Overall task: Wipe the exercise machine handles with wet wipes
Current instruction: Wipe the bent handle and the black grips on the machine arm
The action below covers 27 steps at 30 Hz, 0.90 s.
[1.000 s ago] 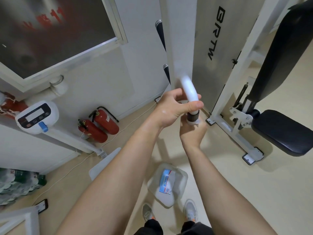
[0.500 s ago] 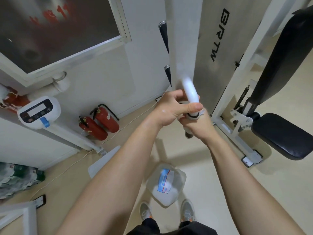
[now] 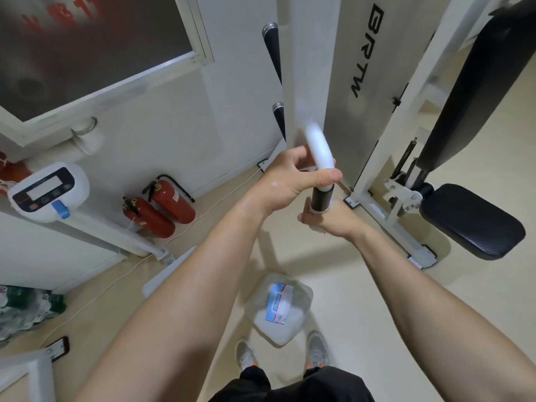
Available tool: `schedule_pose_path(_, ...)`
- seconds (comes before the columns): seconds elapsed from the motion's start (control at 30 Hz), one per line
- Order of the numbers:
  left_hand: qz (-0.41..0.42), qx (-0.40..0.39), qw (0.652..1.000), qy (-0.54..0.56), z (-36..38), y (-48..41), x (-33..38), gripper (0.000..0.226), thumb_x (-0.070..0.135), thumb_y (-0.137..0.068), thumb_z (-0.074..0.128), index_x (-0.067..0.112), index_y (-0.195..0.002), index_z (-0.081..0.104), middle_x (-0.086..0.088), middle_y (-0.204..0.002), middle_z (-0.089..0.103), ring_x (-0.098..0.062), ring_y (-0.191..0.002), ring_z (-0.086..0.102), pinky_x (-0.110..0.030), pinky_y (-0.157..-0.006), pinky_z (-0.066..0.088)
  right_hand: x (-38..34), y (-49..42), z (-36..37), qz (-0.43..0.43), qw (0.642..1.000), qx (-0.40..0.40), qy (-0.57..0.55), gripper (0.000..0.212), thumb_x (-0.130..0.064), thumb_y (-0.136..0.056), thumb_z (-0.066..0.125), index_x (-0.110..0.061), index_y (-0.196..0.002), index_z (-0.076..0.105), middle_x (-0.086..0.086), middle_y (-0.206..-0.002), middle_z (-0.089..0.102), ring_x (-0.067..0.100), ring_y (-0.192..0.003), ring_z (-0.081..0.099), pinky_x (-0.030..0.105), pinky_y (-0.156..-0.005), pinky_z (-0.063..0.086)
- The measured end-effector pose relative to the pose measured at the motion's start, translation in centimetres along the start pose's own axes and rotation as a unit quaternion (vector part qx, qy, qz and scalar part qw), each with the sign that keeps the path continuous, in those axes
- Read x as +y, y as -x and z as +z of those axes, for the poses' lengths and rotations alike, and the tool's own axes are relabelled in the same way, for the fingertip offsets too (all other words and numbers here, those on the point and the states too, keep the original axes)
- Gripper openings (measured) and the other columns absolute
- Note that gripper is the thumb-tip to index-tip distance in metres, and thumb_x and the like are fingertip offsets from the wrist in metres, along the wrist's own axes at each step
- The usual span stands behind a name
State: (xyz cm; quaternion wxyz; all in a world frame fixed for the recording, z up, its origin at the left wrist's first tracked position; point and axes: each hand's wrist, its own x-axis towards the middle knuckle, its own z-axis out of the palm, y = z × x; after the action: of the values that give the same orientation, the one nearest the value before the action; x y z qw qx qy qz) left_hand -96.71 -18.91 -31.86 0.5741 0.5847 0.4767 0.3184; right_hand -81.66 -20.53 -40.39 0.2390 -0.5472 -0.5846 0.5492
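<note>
- Beige floor [image 3: 362,300] beside a white wall, with two red fire extinguishers [image 3: 162,210] standing against it.
- Left grip [image 3: 293,181] is curled round the machine's white curved bar [image 3: 317,146].
- Right grip [image 3: 330,223], just below, clasps a white wet wipe [image 3: 333,202] round the lower end of the black cylindrical handle [image 3: 321,198].

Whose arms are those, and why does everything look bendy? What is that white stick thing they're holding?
The camera sits on a person's head and looks down, so those are their own arms, and its wide lens bends things. This is a gym machine. The left hand grips its white curved metal bar. The right hand wraps what looks like a white wet wipe round the black handle grip. On the floor by their grey shoes lies a clear pack of wipes; two red fire extinguishers are further left.
</note>
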Motion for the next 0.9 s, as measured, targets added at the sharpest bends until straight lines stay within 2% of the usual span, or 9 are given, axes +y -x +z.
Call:
schedule_pose_path(0.13,-0.01,-0.011,1.0,0.009,0.2,-0.3,-0.1,0.054,0.037,-0.065,0.088,0.016,-0.113,0.072,0.008,-0.108,0.077,-0.009,-0.111,0.07,-0.034,-0.101,0.055,-5.7,2.1,-0.3,-0.106,0.983,0.079,-0.129,0.025,0.0,-0.066,0.055,-0.016,-0.052,0.041,-0.01,-0.046,0.037,0.009,-0.043,0.033,0.02,-0.044,0.027)
schedule_pose_path(0.23,-0.008,-0.013,1.0,0.018,0.5,-0.6,-0.2,0.05,0.029,-0.071,0.086,0.013,-0.116,0.072,0.013,-0.103,0.077,-0.009,-0.111,0.069,-0.029,-0.098,0.054,-4.7,1.7,2.6,-0.092,0.949,0.268,-0.137,0.028,-0.013,-0.07,0.06,-0.03,-0.05,0.051,-0.014,-0.043,0.042,0.007,-0.045,0.036,0.022,-0.044,0.029)
schedule_pose_path(0.3,-0.007,-0.017,1.0,0.02,0.4,-0.7,-0.2,0.051,0.03,-0.071,0.086,0.012,-0.117,0.071,0.016,-0.102,0.076,-0.005,-0.109,0.069,-0.027,-0.099,0.052,-1.3,0.3,4.4,-0.042,0.934,0.333,-0.122,0.034,-0.013,-0.077,0.064,-0.024,-0.054,0.042,-0.01,-0.048,0.039,0.012,-0.05,0.033,0.026,-0.047,0.029)
schedule_pose_path(0.43,0.003,-0.017,1.0,0.017,0.0,-0.8,-0.4,0.054,0.034,-0.068,0.086,0.012,-0.115,0.072,0.015,-0.11,0.076,0.0,-0.112,0.067,-0.034,-0.109,0.048,4.1,-1.1,4.9,0.027,0.963,0.247,-0.106,0.042,-0.014,-0.077,0.065,-0.019,-0.057,0.028,-0.006,-0.051,0.032,0.016,-0.054,0.027,0.029,-0.052,0.024)
schedule_pose_path(0.53,0.004,-0.019,1.0,0.013,-0.6,-0.8,-0.4,0.055,0.036,-0.065,0.087,0.013,-0.114,0.072,0.014,-0.113,0.076,-0.003,-0.114,0.067,-0.035,-0.109,0.049,2.3,-1.0,2.2,0.02,0.995,0.099,-0.003,0.039,-0.013,-0.079,0.071,-0.009,-0.057,0.039,0.001,-0.053,0.042,0.017,-0.053,0.037,0.031,-0.054,0.03)
schedule_pose_path(0.63,0.002,-0.029,1.0,0.005,-0.7,-0.8,-0.4,0.058,0.039,-0.062,0.088,0.014,-0.113,0.073,0.01,-0.107,0.078,-0.006,-0.103,0.071,-0.034,-0.097,0.056,-2.7,0.1,-0.9,-0.053,0.998,-0.02,-0.019,0.025,-0.017,-0.066,0.069,0.002,-0.07,0.054,0.021,-0.064,0.053,0.023,-0.058,0.054,0.034,-0.053,0.043)
schedule_pose_path(0.73,-0.009,-0.031,0.999,0.03,-0.1,-0.7,-0.7,0.052,0.035,-0.065,0.087,0.016,-0.111,0.073,0.012,-0.092,0.078,-0.008,-0.09,0.072,-0.032,-0.078,0.057,-4.6,0.7,-0.9,-0.114,0.991,0.036,-0.059,0.013,-0.008,-0.063,0.062,-0.001,-0.072,0.056,0.008,-0.063,0.054,0.02,-0.052,0.054,0.032,-0.045,0.043)
schedule_pose_path(0.83,-0.005,-0.027,0.999,0.039,0.2,-1.0,-0.8,0.049,0.029,-0.069,0.085,0.012,-0.113,0.072,0.015,-0.095,0.076,-0.002,-0.092,0.071,-0.018,-0.081,0.051,0.0,-0.4,2.4,-0.059,0.973,0.203,-0.097,0.024,-0.019,-0.066,0.062,-0.007,-0.063,0.042,0.009,-0.058,0.04,0.019,-0.053,0.035,0.04,-0.044,0.03)
schedule_pose_path(0.9,-0.004,-0.037,0.999,0.04,0.1,-1.2,-1.0,0.045,0.023,-0.074,0.084,0.008,-0.114,0.071,0.015,-0.099,0.076,-0.001,-0.093,0.07,-0.018,-0.084,0.05,3.7,-1.1,4.5,-0.003,0.962,0.244,-0.125,0.034,-0.023,-0.067,0.065,-0.014,-0.059,0.034,0.003,-0.056,0.034,0.017,-0.056,0.029,0.038,-0.052,0.025)
